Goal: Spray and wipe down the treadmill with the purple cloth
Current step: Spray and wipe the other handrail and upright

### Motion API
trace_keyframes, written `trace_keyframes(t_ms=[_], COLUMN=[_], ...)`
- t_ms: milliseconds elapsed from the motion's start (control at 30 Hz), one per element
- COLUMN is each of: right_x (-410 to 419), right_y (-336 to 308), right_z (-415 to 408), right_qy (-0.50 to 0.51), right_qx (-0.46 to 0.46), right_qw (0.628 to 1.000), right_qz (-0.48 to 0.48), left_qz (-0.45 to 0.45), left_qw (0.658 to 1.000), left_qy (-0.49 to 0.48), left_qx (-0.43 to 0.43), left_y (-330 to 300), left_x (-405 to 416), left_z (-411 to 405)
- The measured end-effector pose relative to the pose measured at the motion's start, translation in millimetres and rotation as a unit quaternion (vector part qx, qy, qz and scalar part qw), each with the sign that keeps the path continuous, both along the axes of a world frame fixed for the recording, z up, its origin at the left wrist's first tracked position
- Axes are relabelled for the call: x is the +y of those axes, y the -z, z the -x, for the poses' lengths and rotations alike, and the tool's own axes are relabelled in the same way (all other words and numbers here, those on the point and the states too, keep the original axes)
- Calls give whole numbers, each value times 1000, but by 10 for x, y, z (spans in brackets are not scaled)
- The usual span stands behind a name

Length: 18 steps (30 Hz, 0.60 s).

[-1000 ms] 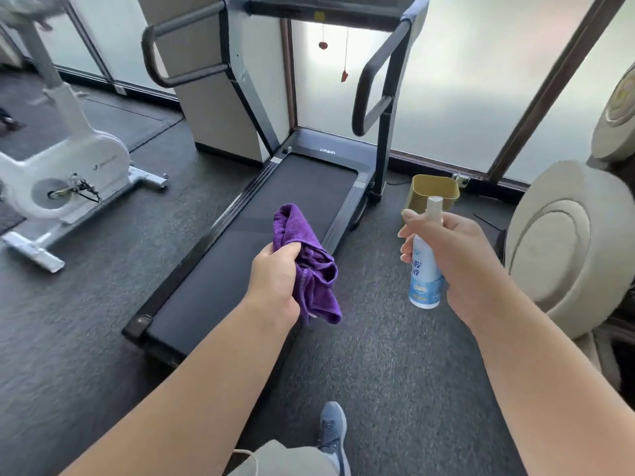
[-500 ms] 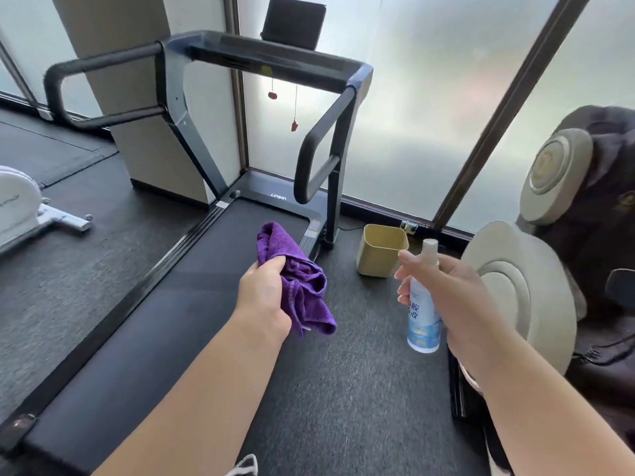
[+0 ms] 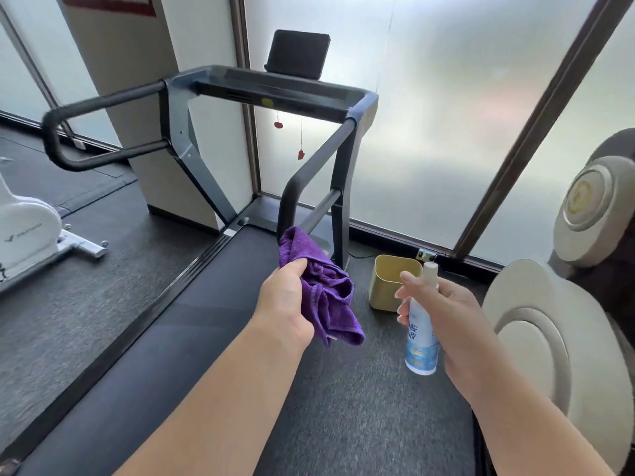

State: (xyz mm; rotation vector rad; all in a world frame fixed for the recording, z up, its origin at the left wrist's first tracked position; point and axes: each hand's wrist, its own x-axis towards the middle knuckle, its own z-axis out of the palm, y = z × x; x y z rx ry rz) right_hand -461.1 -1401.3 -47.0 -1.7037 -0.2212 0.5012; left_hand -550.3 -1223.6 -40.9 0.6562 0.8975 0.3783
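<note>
— Setting? 
— Dark carpeted floor (image 3: pixel 343 424), frosted glass panels (image 3: pixel 446 115) behind, pillar to the left.

— Item one? 
— Treadmill (image 3: pixel 144 355), black belt running from lower left toward the glass; grey console bar across the top, a dark tablet-like screen (image 3: pixel 297 53) propped on it, padded handrails either side.

— Item two? 
— Purple cloth (image 3: pixel 326 290), bunched, held in the air just below the end of the right handrail. Left hand (image 3: pixel 287 304) grips it, fingers curled round the folds.

— Item three? 
— Spray bottle (image 3: pixel 422 331), white, blue label, upright. Right hand (image 3: pixel 443 310) wraps it, forefinger raised at the nozzle.

— Sundries? 
— Yellow bin (image 3: pixel 388 290) on the floor beside the treadmill; white exercise bike (image 3: pixel 27 235) far left; beige massage chair (image 3: pixel 549 338) at right.
</note>
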Motion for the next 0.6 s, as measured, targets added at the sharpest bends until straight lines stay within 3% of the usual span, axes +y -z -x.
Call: trace_keyframes(t_ms=[433,600], right_x=[-36,104], right_y=[-362,-318], right_z=[-1905,-2385], right_qy=[-106,-107], right_qx=[-7,35], right_qw=[994,989], right_qz=[-19,-97], left_qz=[-28,-21], left_qw=[998,997], left_qy=[-61,-71], left_qx=[22,35], left_y=[-562,-541], left_x=[-327,-286], left_z=[-1311,-1777])
